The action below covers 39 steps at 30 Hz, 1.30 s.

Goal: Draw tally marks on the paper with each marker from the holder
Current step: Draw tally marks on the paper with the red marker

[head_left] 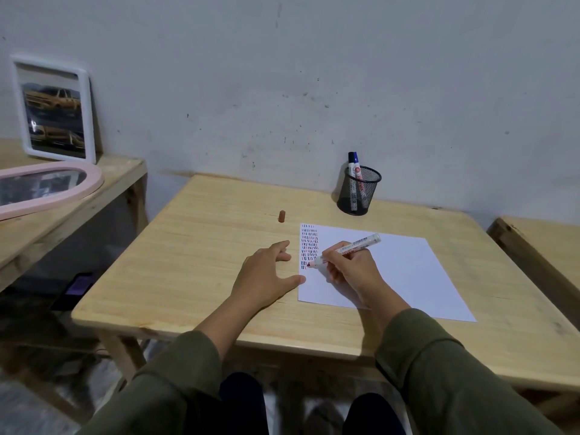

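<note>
Paper, a white rectangular sheet point(392, 268), lies flat on the pale wooden table point(204, 246), toward 3 o'clock of the tabletop's middle. Down the sheet's 9 o'clock edge runs a narrow column of short tally marks point(309, 244) in red and dark blue.

The right hand point(350, 268) rests on the sheet with its fingers clamped on a white-barrelled red marker point(346, 248). The marker slants, its uncapped red tip touching the sheet at the foot of the tally column and its back end pointing toward 2 o'clock.

The left hand point(266, 274) lies palm down on the bare wood at 9 o'clock of the sheet, fingers spread apart and gripping nothing; its thumb reaches the sheet's edge.

A small reddish-brown marker cap point(281, 216) stands upright on the table at 11 o'clock of the left hand, well apart from it. At 12 o'clock of the sheet, near the grey wall, stands the black wire-mesh cylindrical holder point(359, 191), with 2 capped markers point(354, 166) upright inside: 1 black-capped, 1 blue-capped.

Both forearms wear olive-green sleeves point(439, 365).
</note>
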### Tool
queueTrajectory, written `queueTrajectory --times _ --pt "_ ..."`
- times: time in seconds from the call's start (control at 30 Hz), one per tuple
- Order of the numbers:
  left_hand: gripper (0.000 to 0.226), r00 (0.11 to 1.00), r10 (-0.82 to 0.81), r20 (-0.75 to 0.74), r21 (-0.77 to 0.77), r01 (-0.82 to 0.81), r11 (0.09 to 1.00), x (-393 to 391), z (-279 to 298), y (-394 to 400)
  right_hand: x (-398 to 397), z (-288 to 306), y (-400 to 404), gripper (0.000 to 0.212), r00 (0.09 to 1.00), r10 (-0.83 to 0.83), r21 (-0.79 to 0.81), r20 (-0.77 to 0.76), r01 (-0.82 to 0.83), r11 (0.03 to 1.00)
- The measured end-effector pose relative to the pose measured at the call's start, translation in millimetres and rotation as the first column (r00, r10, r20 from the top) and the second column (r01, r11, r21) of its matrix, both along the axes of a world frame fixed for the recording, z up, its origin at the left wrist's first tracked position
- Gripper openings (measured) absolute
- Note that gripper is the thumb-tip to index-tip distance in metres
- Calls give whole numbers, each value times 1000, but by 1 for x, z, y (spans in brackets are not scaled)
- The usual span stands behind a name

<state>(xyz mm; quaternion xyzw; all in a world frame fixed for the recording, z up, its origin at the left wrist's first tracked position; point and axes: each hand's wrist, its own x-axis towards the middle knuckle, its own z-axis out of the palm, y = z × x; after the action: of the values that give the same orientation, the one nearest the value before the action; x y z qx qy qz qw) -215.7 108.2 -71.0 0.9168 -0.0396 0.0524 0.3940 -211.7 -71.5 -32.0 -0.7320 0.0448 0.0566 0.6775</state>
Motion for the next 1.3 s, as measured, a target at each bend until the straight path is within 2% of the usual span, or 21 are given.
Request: queueTrajectory --times 0.57,0.73,0.87,0.93,1.1,1.3 --pt "83 1000 7 6 6 -7 1000 -1 2 0 2 -4 -3 8 999 30 -68 41 -27 997" --pt "82 1000 10 1 6 -10 1000 -1 2 0 3 -4 -4 7 999 37 -36 37 -36 999" --pt "81 1000 5 -9 -6 -5 1000 0 2 -1 6 -4 -7 6 998 -31 91 46 27 995" --pt "77 1000 8 -9 -16 -8 1000 3 2 -1 10 -4 -10 8 997 -60 91 54 55 994" --pt "54 995 94 15 -198 -89 976 16 9 -4 29 3 -14 10 992 -113 111 54 107 988" --pt "43 981 170 88 -170 -154 973 65 30 -6 59 16 -19 14 991 -102 140 88 89 986"
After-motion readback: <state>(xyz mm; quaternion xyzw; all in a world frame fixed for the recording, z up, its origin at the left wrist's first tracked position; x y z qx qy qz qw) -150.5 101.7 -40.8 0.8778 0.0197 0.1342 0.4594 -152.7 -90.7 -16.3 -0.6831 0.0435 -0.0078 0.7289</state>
